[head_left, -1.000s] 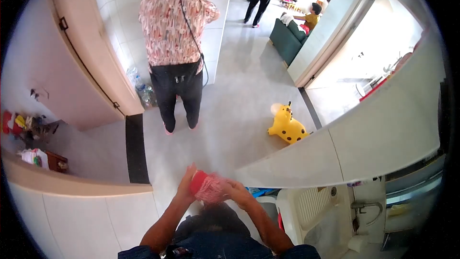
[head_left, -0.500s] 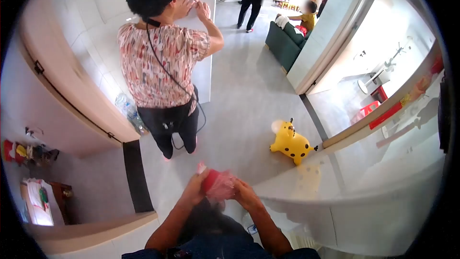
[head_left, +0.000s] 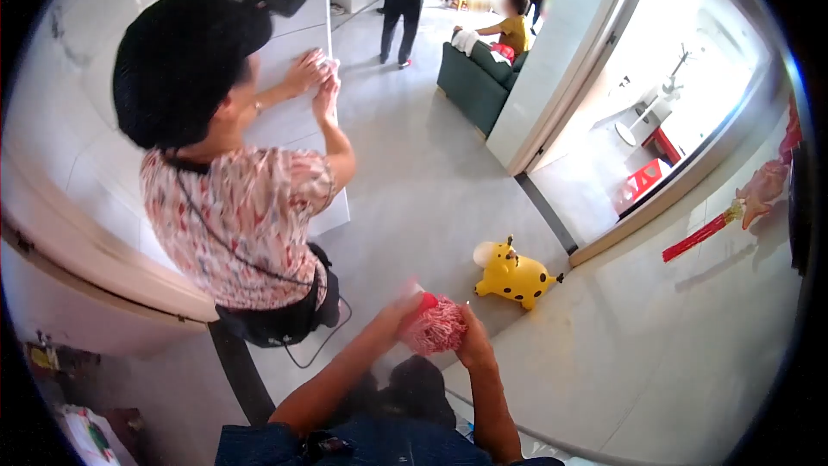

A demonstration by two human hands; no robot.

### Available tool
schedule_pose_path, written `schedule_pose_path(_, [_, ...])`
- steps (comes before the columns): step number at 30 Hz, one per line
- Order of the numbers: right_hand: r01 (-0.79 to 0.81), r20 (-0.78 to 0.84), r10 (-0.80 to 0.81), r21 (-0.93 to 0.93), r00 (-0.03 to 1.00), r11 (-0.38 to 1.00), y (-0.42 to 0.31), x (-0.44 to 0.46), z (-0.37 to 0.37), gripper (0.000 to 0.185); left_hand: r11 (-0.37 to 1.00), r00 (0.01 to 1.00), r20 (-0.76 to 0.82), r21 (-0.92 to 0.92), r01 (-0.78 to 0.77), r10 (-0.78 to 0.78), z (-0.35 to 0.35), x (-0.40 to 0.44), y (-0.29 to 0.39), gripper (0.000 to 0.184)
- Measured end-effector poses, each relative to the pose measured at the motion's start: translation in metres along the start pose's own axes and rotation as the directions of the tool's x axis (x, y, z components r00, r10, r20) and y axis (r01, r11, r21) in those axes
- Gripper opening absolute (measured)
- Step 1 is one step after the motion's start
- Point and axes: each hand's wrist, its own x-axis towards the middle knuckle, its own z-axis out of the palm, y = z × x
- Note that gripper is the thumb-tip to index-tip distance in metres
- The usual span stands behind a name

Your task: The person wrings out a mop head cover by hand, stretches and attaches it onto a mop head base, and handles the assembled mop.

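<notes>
A pink, stringy bundle (head_left: 436,328) with a red part at its upper left is held in front of my body. My left hand (head_left: 402,312) grips its left side, the fingers partly blurred and hidden behind it. On the right side, my right hand (head_left: 473,338) closes on the strands. Below the bundle, the dark shapes near my feet are too dim to make out.
A person in a patterned shirt (head_left: 237,224) stands close on the left, both hands raised by the wall. A yellow spotted toy animal (head_left: 517,276) is on the floor ahead. Farther off are a green sofa (head_left: 476,86) and several people. A red tasselled ornament (head_left: 700,236) hangs at the right.
The view has turned and moved forward. The person in the patterned shirt now appears larger and farther left. Both my hands, still on the pink bundle, have shifted right in the view.
</notes>
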Motion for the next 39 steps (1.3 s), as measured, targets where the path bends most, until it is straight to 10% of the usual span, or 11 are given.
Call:
schedule_pose_path(7, [0.037, -0.11, -0.039, -0.02, 0.993, 0.999, -0.046, 0.091, -0.034, 0.039, 0.989, 0.997, 0.063, -0.145, 0.041, -0.032, -0.011, 0.128, 0.022, 0.05])
schedule_pose_path(15, [0.034, 0.013, -0.033, -0.122, 0.999, 0.992, -0.114, 0.193, -0.064, 0.038, 0.968, 0.999, 0.015, 0.248, -0.043, 0.04, -0.002, 0.242, 0.065, 0.048])
schedule_pose_path(21, [-0.135, 0.127, 0.167, -0.231, 0.978, 0.964, -0.193, 0.255, -0.065, 0.054, 0.99, 0.998, -0.015, 0.131, 0.056, -0.055, -0.019, 0.317, 0.101, 0.044])
schedule_pose_path(25, [0.002, 0.148, 0.071, -0.44, 0.986, 0.898, -0.224, 0.304, -0.072, 0.069, 0.982, 0.974, -0.13, -0.043, 0.184, -0.188, 0.037, 0.353, 0.148, 0.058])
schedule_pose_path(31, [0.097, 0.226, -0.031, -0.286, 0.974, 0.953, -0.267, 0.387, -0.095, 0.072, 0.984, 0.973, -0.153, -0.07, 0.163, -0.172, 0.025, 0.444, 0.173, 0.056])
schedule_pose_path(39, [0.047, 0.033, -0.041, -0.197, 0.999, 0.979, -0.352, 0.507, -0.112, 0.058, 0.963, 0.967, 0.197, 0.245, 0.111, -0.162, 0.072, 0.572, 0.281, 0.051])
